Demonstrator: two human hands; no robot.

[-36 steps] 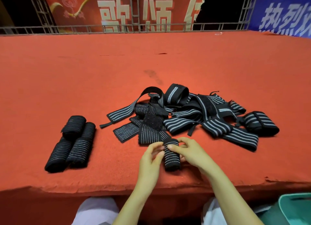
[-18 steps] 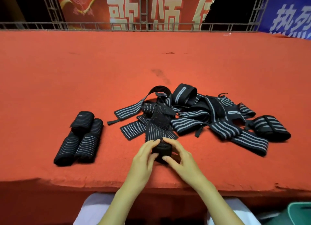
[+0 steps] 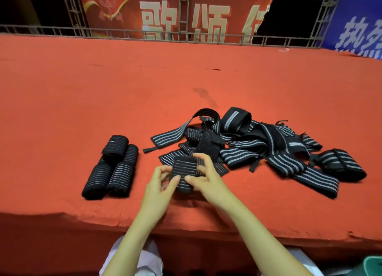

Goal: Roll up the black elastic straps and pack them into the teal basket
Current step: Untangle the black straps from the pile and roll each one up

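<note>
A rolled black strap (image 3: pixel 184 173) with thin grey stripes is held just above the red carpet. My left hand (image 3: pixel 160 181) pinches its left side and my right hand (image 3: pixel 203 177) grips its right side, fingers curled over the top. Behind the roll lies a tangled pile of loose black striped straps (image 3: pixel 254 143). Several finished rolls (image 3: pixel 112 168) lie side by side at the left. A corner of the teal basket (image 3: pixel 372 265) shows at the bottom right, below the platform edge.
The red carpeted platform (image 3: pixel 144 89) stretches far back to a metal railing (image 3: pixel 165 34) with red and blue banners behind it. Its front edge (image 3: pixel 82 220) runs just below my hands. My white-clad knees show under it.
The roll has turned from end-on to showing its striped side, lifted slightly between both hands. The view has shifted, so pile and rolls sit further right in frame.
</note>
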